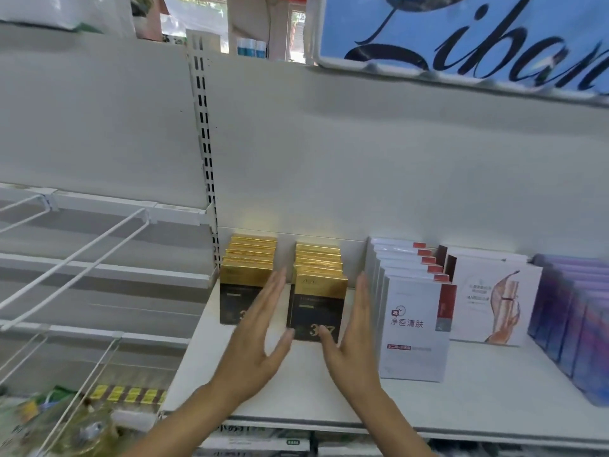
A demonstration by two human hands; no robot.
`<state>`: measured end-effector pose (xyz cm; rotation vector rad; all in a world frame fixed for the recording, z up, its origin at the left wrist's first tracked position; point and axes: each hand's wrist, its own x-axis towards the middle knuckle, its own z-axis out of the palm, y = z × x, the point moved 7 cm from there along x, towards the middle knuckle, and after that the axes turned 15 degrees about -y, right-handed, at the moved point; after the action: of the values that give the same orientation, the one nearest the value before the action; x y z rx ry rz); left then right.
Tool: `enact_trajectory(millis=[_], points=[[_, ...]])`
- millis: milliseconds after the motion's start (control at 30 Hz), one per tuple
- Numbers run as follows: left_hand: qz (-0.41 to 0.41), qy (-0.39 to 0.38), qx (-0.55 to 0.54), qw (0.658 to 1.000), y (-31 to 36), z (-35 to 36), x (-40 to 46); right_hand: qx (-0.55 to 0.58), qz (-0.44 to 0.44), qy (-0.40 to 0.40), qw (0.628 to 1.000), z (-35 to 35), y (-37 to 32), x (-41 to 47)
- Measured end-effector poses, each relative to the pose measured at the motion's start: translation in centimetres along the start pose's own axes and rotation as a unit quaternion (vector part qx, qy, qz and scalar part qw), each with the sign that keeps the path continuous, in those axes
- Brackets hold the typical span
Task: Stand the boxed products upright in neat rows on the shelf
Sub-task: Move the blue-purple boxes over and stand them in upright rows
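Bright, even light; soft shadows on the shelf (296, 384); wide-angle bending at edges, lower-left corner blurred

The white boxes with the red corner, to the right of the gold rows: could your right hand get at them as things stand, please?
Probably yes. The right hand is open and holds nothing, its back turned toward the white boxes, which stand just beside it. Only bare shelf lies between.
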<state>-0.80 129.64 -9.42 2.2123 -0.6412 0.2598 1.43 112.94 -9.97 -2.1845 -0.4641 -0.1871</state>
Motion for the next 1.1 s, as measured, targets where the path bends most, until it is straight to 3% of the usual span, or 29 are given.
enact_trajectory(millis=[133, 267, 467, 733, 933, 1000, 1100], points=[[-0.108, -0.05, -0.166, 0.979, -1.0, 4.5, 3.1, 0.093, 0.065, -0.122, 0.986, 0.7, 3.2, 1.3], [-0.175, -0.005, -0.282, 0.943, -3.5, 5.2, 6.2, 0.163, 0.074, -0.167, 0.97, 1.7, 4.0, 3.3], [-0.161, -0.008, -0.249, 0.955, -5.1, 5.0, 7.1, 0.179, 0.085, -0.184, 0.963, 2.4, 5.8, 4.2], [-0.176, 0.004, -0.277, 0.945, -5.3, 4.9, 7.1, 0.209, 0.074, -0.152, 0.963, 2.5, 4.9, 4.6], [-0.188, 0.03, -0.25, 0.949, -4.7, 4.4, 6.8, 0.174, 0.065, -0.139, 0.973, 2.0, 4.1, 4.7], [-0.169, 0.059, -0.16, 0.971, -3.4, 3.8, 6.3, 0.138, 0.065, -0.125, 0.98, 1.3, 3.3, 4.2], [-0.063, 0.091, 0.017, 0.994, 0.7, 3.0, 5.5, 0.027, 0.05, -0.126, 0.99, -0.9, 1.3, 1.9]])
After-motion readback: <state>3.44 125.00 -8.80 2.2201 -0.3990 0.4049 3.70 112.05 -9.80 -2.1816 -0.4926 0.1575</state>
